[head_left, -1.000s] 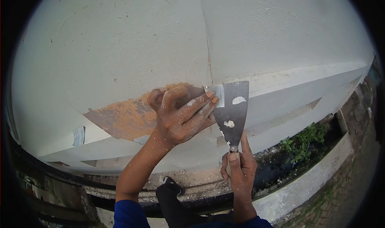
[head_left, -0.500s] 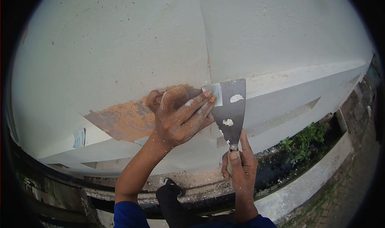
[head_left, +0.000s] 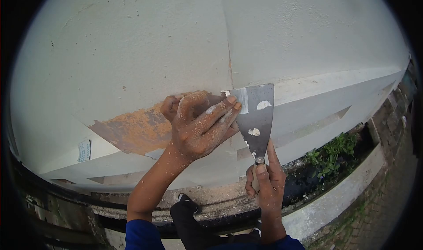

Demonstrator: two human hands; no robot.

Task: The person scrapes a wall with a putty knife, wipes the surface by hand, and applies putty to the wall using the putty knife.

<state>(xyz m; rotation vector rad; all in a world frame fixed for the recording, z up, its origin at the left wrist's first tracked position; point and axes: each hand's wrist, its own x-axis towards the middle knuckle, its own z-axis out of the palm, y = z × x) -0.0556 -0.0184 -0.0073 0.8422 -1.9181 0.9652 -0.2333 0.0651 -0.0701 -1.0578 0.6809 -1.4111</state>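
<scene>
My right hand is wrapped round the pale handle of a putty knife, with its thumb on the front and a finger along the neck. The wide grey blade points up, with white paint bits and a bright streaked band near its left edge. My left hand, dusty with white flecks, has two fingertips on that left side of the blade. Its other fingers are curled up, and its thumb seems to lie partly behind the blade. Behind my left hand is a scraped orange-brown patch on the wall.
A pale wall with a vertical crack at its corner fills the upper view. A small paper label is stuck at lower left. Below are a ledge, a dark gutter with green plants and my shoe.
Both hands and the putty knife have shifted very slightly right; the blade is a little higher against the wall. The hold of both hands looks the same.
</scene>
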